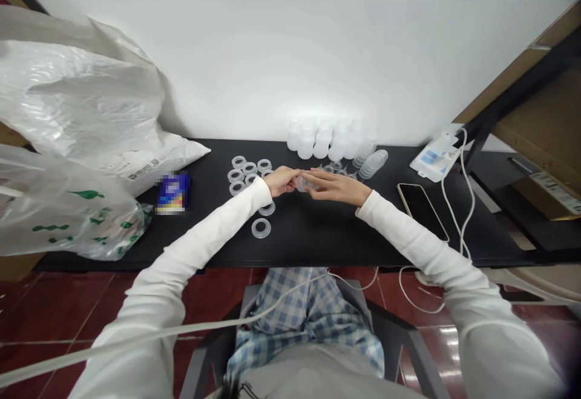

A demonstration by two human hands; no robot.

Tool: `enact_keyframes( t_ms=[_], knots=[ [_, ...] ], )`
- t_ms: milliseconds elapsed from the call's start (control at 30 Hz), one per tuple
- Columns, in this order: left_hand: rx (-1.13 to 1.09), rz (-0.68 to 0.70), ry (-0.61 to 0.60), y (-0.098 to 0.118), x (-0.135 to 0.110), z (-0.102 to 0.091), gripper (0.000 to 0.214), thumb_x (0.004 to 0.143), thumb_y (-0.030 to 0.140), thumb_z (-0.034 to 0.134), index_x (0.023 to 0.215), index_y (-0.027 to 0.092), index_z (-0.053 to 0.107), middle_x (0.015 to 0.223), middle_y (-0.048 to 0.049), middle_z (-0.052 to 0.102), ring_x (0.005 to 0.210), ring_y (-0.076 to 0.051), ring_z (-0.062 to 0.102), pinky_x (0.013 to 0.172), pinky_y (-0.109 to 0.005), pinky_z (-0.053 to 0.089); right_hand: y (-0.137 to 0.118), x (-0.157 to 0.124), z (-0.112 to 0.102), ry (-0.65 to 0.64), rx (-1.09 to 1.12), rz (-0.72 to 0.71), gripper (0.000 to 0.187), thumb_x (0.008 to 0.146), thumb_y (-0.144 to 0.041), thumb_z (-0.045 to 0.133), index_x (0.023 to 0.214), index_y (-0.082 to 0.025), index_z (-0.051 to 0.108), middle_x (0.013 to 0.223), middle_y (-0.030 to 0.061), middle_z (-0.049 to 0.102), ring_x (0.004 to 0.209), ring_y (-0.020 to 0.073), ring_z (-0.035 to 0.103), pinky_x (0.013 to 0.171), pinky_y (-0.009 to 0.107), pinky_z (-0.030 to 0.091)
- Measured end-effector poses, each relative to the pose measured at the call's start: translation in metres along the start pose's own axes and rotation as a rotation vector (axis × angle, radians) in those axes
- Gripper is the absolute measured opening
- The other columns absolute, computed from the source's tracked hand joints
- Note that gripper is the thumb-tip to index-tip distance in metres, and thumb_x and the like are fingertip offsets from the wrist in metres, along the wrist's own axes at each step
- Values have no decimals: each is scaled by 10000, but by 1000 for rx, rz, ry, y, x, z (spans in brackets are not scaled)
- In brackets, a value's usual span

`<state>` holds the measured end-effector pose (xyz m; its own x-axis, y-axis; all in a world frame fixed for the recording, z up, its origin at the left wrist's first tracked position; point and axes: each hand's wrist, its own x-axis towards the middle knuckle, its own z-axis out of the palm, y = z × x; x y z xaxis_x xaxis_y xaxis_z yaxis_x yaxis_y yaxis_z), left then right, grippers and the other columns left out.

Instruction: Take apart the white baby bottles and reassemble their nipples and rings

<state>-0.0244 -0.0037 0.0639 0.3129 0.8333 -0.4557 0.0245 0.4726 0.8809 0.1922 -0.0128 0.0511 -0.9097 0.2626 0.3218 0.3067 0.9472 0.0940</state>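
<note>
My left hand [284, 181] has its fingers closed on a small translucent plastic piece [301, 185], whose exact kind is partly hidden by the fingers. Over it reaches my right hand [336, 187], fingers stretched out flat and touching the left fingertips. Several translucent bottle collar rings [249, 169] lie left of and behind my left hand, one ring [261, 228] apart at the front. Just behind my right hand are several clear silicone nipples [336, 166], partly covered. Clear dome caps [374, 164], nested in rows, lie to their right.
White bottles [322, 138] stand against the wall. A phone [422, 210], a white cable [469, 199] and a white-and-blue package [436, 155] are at the right. Plastic bags [91, 108] and a blue packet [173, 193] occupy the left of the black table [308, 241].
</note>
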Motion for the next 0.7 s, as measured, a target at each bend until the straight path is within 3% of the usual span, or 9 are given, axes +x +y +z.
enact_keyframes(
  t_ms=[133, 200, 267, 367, 467, 567, 700],
  knots=[
    [-22, 95, -31, -5, -7, -1, 321, 871, 319, 717, 642, 107, 644, 559, -14, 598, 518, -62, 513, 537, -202, 359, -4, 3, -11, 28, 78, 96, 366, 994, -83, 353, 1215, -277, 570, 1418, 70, 602, 1361, 201, 543, 1068, 491, 545],
    [-43, 234, -21, -7, -12, 0, 320, 862, 386, 724, 706, 112, 667, 633, -20, 639, 582, -75, 555, 588, -206, 408, -9, 6, -14, 130, 134, 234, 277, 988, -171, 448, 1235, -234, 557, 1354, 123, 627, 1268, 262, 597, 1017, 508, 532],
    [-70, 396, 22, -11, -18, 2, 295, 837, 406, 747, 761, 132, 666, 713, -14, 668, 661, -90, 595, 653, -211, 459, -15, 11, -14, 263, 263, 400, 320, 968, -340, 553, 1254, -200, 518, 1241, 140, 660, 1101, 262, 655, 929, 460, 543],
    [-77, 604, 136, -15, -24, 6, 240, 814, 369, 773, 825, 166, 645, 808, -11, 689, 753, -108, 628, 726, -224, 503, -23, 23, -10, 397, 580, 692, 428, 981, -598, 450, 1149, -207, 500, 879, 33, 688, 742, 167, 650, 709, 321, 535],
    [-2, 740, 210, -18, -24, 10, 213, 830, 354, 758, 850, 183, 632, 848, -12, 687, 800, -115, 639, 786, -235, 513, -28, 36, -1, 433, 890, 903, 507, 971, -715, 304, 922, -237, 468, 599, -53, 581, 489, 117, 527, 519, 260, 445],
    [42, 767, 208, -20, -20, 12, 251, 823, 387, 761, 831, 189, 606, 814, 0, 657, 762, -113, 621, 723, -226, 508, -28, 44, 8, 536, 1019, 913, 502, 928, -743, 403, 829, -251, 401, 588, -64, 565, 458, 96, 496, 473, 244, 419],
    [10, 781, 203, -23, -18, 16, 298, 835, 427, 750, 816, 204, 552, 750, 24, 578, 644, -97, 541, 567, -214, 430, -30, 43, 19, 632, 886, 792, 463, 912, -709, 490, 942, -251, 439, 721, -38, 616, 587, 115, 590, 558, 267, 515]
  ],
)
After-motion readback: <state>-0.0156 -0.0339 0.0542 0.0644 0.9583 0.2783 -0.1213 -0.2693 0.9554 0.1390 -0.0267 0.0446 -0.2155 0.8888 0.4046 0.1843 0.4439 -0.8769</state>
